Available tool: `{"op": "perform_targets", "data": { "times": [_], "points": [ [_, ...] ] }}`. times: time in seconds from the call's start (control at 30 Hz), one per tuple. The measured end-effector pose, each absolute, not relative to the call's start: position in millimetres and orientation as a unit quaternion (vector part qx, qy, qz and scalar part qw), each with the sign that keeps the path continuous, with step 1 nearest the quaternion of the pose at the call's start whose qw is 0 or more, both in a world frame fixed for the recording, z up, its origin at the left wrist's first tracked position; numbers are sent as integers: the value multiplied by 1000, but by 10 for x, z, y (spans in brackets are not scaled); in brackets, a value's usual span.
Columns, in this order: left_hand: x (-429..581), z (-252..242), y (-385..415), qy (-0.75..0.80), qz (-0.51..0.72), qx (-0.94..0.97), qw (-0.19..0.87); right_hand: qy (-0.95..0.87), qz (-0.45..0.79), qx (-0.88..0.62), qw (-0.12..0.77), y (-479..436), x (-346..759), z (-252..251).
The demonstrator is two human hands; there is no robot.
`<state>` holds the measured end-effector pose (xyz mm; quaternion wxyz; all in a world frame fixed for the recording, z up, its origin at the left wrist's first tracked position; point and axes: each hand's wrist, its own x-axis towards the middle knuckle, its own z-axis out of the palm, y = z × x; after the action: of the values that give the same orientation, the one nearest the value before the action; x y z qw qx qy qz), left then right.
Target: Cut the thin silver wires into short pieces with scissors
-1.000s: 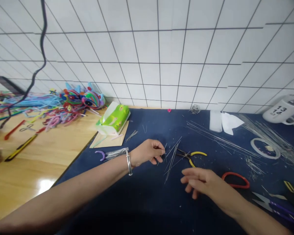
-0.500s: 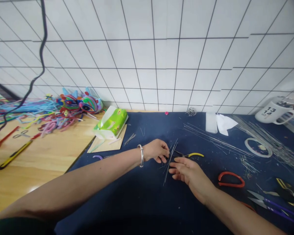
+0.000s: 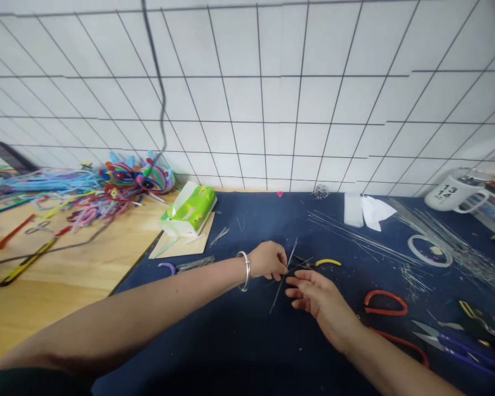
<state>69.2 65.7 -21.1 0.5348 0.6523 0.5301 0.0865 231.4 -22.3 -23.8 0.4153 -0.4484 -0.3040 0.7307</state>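
My left hand [image 3: 270, 259], with a silver bangle at the wrist, pinches a thin metal wire [image 3: 303, 263] between thumb and fingertips. That wire slants over a few longer wires [image 3: 277, 297] on the dark blue mat. Close by on the right is my right hand [image 3: 315, 289], its fingers loosely bent and a little apart, the fingertips near the wires. Nothing is visible in its grasp. Just beyond the right fingers lie pliers with a yellow handle [image 3: 328, 262], their jaws partly hidden among the wires.
Short wires [image 3: 196, 264] lie by my left forearm, below a green tissue pack [image 3: 196, 206]. Long wires [image 3: 367, 239], a tape roll [image 3: 431, 251], red-handled scissors [image 3: 385, 303] and purple-handled scissors [image 3: 470, 352] lie right. A white mug [image 3: 449, 192] stands back right. A cord [image 3: 154, 60] hangs at left.
My left hand has moved slightly right and down, to the wires, and a wire now slants across the others from its fingertips. The right hand has barely moved. The hanging cord has swung right.
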Motion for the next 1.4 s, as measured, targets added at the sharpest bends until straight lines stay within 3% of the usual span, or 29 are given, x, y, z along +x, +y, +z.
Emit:
{"op": "perform_targets", "data": {
  "times": [0.4, 0.9, 1.07, 1.2, 1.3, 1.4],
  "points": [
    [772, -218, 544, 560, 103, 714, 407, -319, 721, -443, 426, -142, 2469, -340],
    [544, -108, 419, 527, 125, 638, 547, -345, 722, -437, 411, -166, 2491, -365],
    [285, -1, 364, 505, 191, 611, 579, -363, 727, -439, 383, -158, 2482, -303],
    [53, 86, 233, 460, 337, 555, 605, -385, 728, -435, 365, -155, 2473, -290],
    [-55, 69, 122, 441, 437, 548, 561, -404, 726, -434, 349, -147, 2461, -295],
    [-93, -46, 38, 437, 463, 571, 518, -417, 720, -441, 335, -140, 2443, -284]
  ]
}}
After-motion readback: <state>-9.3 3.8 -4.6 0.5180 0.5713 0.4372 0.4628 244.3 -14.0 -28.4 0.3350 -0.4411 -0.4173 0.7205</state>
